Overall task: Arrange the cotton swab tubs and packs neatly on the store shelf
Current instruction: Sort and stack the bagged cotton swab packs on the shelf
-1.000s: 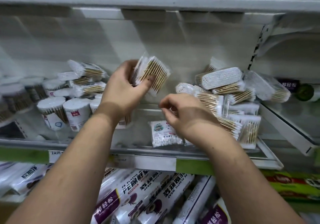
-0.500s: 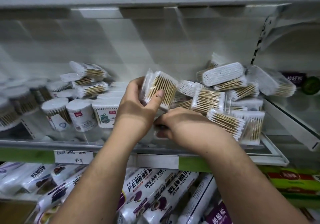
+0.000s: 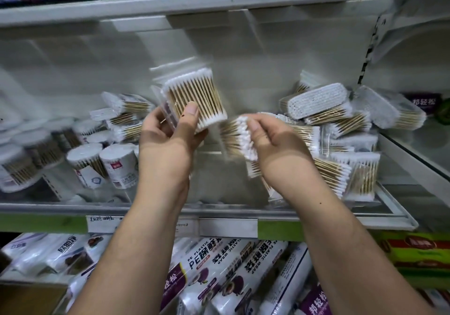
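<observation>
My left hand (image 3: 170,141) holds up a clear pack of wooden cotton swabs (image 3: 194,100), thumb across its front, above the middle of the shelf (image 3: 316,213). Just to its right, my right hand (image 3: 272,141) grips a second swab pack (image 3: 239,136) by its white tips; this pack is blurred. A loose heap of swab packs (image 3: 336,124) lies at the shelf's right end. Round swab tubs (image 3: 117,166) stand at the left, with a few more packs (image 3: 126,117) piled behind them.
A glass divider (image 3: 414,158) closes the shelf on the right. Price labels (image 3: 104,224) sit on the green front strip. Rolls of plastic wrap (image 3: 219,273) fill the shelf below. Another shelf (image 3: 219,0) hangs close overhead.
Both hands rose from the shelf floor. My right hand came up gripping a second swab pack, and my left hand lifted its pack higher and turned it more upright.
</observation>
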The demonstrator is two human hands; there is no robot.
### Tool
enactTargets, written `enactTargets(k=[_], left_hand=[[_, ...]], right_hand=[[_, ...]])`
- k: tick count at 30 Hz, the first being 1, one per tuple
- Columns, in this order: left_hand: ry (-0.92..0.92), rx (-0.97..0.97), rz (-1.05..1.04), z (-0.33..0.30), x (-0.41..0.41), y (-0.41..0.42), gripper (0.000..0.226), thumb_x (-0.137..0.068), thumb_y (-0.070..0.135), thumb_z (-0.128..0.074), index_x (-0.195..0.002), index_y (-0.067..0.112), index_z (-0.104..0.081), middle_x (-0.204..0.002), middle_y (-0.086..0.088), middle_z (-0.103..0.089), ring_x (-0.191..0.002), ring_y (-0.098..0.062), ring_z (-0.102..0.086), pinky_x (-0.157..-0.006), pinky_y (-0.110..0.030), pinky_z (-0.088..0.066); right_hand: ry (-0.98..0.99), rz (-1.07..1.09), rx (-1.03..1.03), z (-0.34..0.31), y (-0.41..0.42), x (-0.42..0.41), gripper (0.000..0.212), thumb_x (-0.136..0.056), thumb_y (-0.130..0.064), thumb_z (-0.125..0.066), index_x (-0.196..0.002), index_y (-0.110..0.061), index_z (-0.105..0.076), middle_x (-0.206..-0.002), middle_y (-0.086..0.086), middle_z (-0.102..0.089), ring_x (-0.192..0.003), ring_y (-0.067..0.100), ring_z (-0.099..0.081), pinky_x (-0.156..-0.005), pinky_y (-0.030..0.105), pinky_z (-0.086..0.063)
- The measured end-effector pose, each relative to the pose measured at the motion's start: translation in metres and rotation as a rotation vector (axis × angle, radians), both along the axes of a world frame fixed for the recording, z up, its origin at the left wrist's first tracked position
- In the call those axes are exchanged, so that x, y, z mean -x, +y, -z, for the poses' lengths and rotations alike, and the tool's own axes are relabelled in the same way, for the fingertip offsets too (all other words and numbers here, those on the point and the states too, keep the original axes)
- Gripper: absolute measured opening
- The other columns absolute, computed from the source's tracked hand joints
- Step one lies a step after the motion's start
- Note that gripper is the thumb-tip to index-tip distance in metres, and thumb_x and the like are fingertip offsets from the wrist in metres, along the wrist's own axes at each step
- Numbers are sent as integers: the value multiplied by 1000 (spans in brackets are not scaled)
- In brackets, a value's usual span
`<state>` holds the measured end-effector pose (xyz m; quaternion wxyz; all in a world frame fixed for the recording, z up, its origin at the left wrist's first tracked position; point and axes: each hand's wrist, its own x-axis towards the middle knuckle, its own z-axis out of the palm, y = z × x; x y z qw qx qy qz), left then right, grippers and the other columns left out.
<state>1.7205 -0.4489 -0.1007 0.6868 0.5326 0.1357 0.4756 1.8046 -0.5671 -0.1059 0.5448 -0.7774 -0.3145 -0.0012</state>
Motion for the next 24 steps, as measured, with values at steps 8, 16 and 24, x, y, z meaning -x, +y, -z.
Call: enactTargets(k=[8, 16, 24], left_hand=[[38, 66, 231, -9, 18, 15, 20, -91, 26, -60, -109, 18, -60, -106, -4, -71, -102, -24, -67, -93, -53, -51], [116, 85, 312, -18, 54, 74, 41, -78, 45, -63, -112, 23, -67, -104, 4, -73, -84, -15, -67, -91, -50, -50], [-4, 238, 195, -31, 88, 159, 35, -95, 33, -56, -121, 10, -62, -105, -13, -73, -84, -26, -72, -66, -45, -61]], right_hand=[[320, 18, -421, 0, 38, 13, 28, -79, -52, -45, -100, -41, -61, -110, -7, -69, -106, 21, -64, -97, 49, -50], [377, -58, -574, -10, 96, 36, 21, -91, -33, -48, -106, -40, -62, -107, 0, -71, -96, 20, -64, -94, 46, -50], [96, -67, -340, -26, 175, 80, 20, -100, -26, -49, -106, -44, -55, -108, -16, -63, -92, 6, -63, -91, 42, -54]])
